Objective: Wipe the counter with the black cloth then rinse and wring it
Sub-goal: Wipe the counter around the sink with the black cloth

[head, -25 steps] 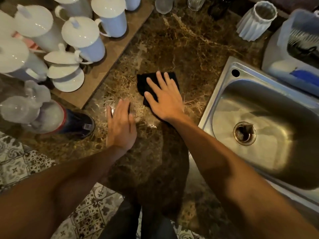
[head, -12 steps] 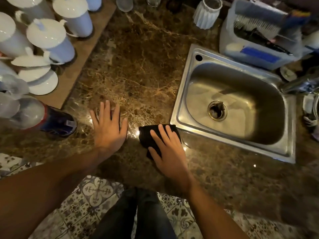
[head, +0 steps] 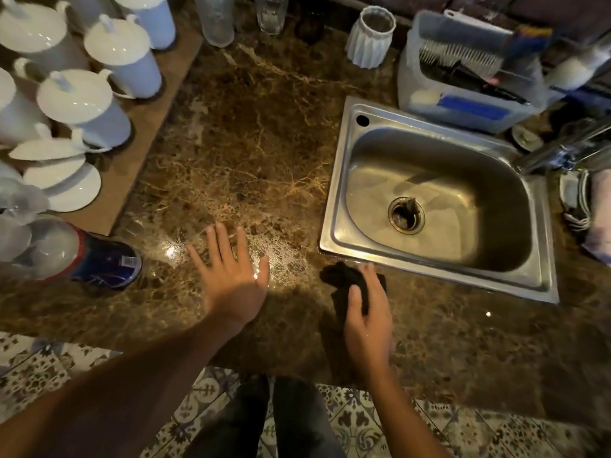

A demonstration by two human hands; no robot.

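Observation:
The black cloth is bunched up just off the sink's near left corner, on the brown marble counter. My right hand grips it, thumb over the top and fingers curled round the far side; part of the cloth is hidden under the hand. To its left my left hand rests flat on the counter with fingers spread, beside a wet shiny patch. The steel sink lies to the right, and its basin holds nothing but the drain.
White lidded jugs stand on a wooden board at the left, with a blue bottle lying in front. A ribbed white cup, glasses and a plastic bin of brushes line the back. The faucet reaches in from the right.
My right hand slid the cloth from mid-counter toward the front edge and rightward, then gathered it from flat into a bunch in its grip. My left hand stayed flat.

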